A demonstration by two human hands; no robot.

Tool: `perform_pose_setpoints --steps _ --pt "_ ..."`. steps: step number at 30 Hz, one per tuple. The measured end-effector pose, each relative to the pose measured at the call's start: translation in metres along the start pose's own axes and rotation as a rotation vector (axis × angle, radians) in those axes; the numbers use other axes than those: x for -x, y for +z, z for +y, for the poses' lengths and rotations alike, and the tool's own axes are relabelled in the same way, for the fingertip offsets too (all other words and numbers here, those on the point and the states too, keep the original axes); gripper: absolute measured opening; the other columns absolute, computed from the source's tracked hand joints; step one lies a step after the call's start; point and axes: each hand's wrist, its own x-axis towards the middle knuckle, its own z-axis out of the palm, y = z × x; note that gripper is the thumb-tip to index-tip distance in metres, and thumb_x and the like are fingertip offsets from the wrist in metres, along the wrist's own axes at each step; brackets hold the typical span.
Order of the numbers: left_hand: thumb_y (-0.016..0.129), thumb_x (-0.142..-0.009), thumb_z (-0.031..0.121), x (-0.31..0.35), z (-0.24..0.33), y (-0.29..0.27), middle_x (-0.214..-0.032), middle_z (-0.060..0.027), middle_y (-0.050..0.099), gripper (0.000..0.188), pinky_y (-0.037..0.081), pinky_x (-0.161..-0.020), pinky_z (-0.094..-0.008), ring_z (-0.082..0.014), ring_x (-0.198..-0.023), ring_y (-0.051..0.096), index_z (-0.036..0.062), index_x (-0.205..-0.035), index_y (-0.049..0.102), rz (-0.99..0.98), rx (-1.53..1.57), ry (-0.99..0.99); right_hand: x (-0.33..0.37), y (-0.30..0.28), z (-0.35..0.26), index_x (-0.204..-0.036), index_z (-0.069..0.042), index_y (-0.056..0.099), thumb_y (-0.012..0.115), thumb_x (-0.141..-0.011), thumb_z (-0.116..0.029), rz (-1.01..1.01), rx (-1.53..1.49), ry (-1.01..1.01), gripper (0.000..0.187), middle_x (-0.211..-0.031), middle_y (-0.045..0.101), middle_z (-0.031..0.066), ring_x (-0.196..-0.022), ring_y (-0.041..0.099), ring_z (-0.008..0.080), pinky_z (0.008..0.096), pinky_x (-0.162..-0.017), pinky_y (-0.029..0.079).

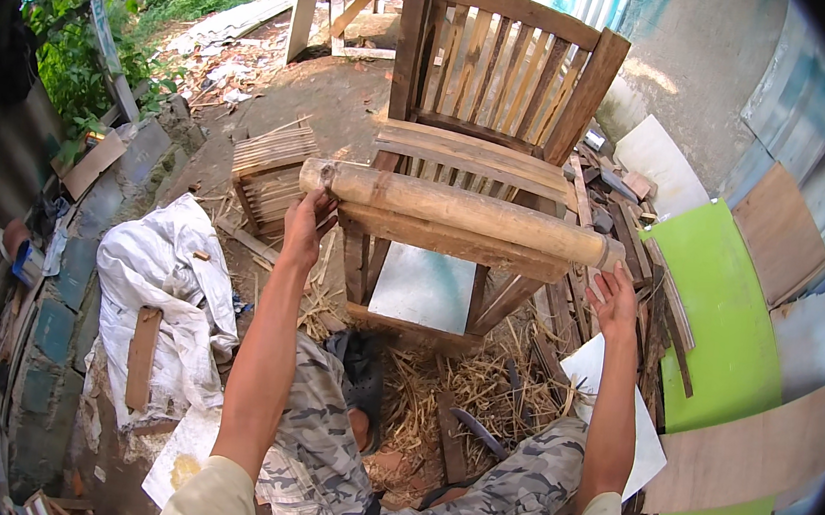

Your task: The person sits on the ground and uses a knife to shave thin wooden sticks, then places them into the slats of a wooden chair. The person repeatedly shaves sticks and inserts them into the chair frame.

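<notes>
A thick pale bamboo pole (468,210) lies crosswise over the seat of a slatted wooden chair (588,95). My left hand (308,221) is closed round the pole's left end from below. At the other end, my right hand (615,301) has its fingers apart, with the fingertips against the cut end. Beneath the pole, the front board (449,241) of the seat shows, and a whitish sheet (422,287) is visible between the chair legs.
Bamboo shavings (419,389) and a dark curved blade-like piece (480,432) lie between my legs. To the left are a slatted bamboo bundle (275,158) and a white sack (171,262) with a wood piece (142,360) on it. Green panels (728,321) lean at right.
</notes>
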Motion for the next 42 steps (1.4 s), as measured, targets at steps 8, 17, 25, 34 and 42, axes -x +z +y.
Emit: perform_pose_setpoints --steps 8,17,25,34,42 --pt "0.080 -0.079 0.047 -0.011 0.000 0.010 -0.081 -0.0005 0.056 0.045 0.051 -0.074 -0.0321 -0.0145 -0.081 0.059 0.0101 -0.088 0.057 0.028 0.003 -0.012 -0.036 0.006 -0.024 -0.137 -0.010 0.049 0.077 -0.083 -0.047 -0.016 0.221 0.060 0.071 -0.133 0.050 0.0078 -0.117 0.047 0.0306 0.0438 -0.088 0.049" --pt "0.077 -0.082 0.045 -0.006 0.009 0.015 -0.073 -0.0003 0.051 0.040 0.051 -0.067 -0.0318 -0.0141 -0.074 0.059 0.0099 -0.084 0.058 -0.003 0.013 -0.023 -0.040 0.008 -0.016 -0.128 -0.009 0.054 0.080 -0.083 -0.037 -0.076 -0.014 0.103 0.058 -0.122 0.054 0.0095 -0.107 0.054 0.0260 0.0375 -0.085 0.053" --pt "0.077 -0.083 0.049 -0.016 0.001 0.009 -0.082 0.0001 0.052 0.041 0.047 -0.081 -0.0366 -0.0166 -0.086 0.057 0.0116 -0.091 0.061 -0.021 -0.015 -0.006 -0.035 0.014 -0.016 -0.131 -0.010 0.053 0.077 -0.086 -0.036 -0.091 -0.068 0.125 0.058 -0.128 0.052 0.0102 -0.111 0.051 0.0282 0.0372 -0.086 0.054" --pt "0.074 -0.085 0.052 -0.013 0.002 0.013 -0.090 -0.0004 0.055 0.045 0.047 -0.083 -0.0382 -0.0168 -0.092 0.056 0.0133 -0.104 0.061 0.020 0.072 -0.061 -0.034 0.012 -0.012 -0.127 -0.015 0.055 0.076 -0.084 -0.046 -0.084 -0.004 0.094 0.057 -0.118 0.058 0.0048 -0.102 0.055 0.0196 0.0366 -0.082 0.047" --pt "0.066 -0.092 0.050 -0.028 0.009 -0.003 -0.091 -0.0006 0.058 0.046 0.051 -0.074 -0.0300 -0.0141 -0.085 0.058 0.0115 -0.117 0.061 0.079 0.055 -0.033 -0.032 0.015 -0.013 -0.126 -0.015 0.056 0.074 -0.085 -0.048 -0.005 0.020 0.089 0.056 -0.113 0.060 0.0047 -0.102 0.055 0.0200 0.0385 -0.085 0.047"
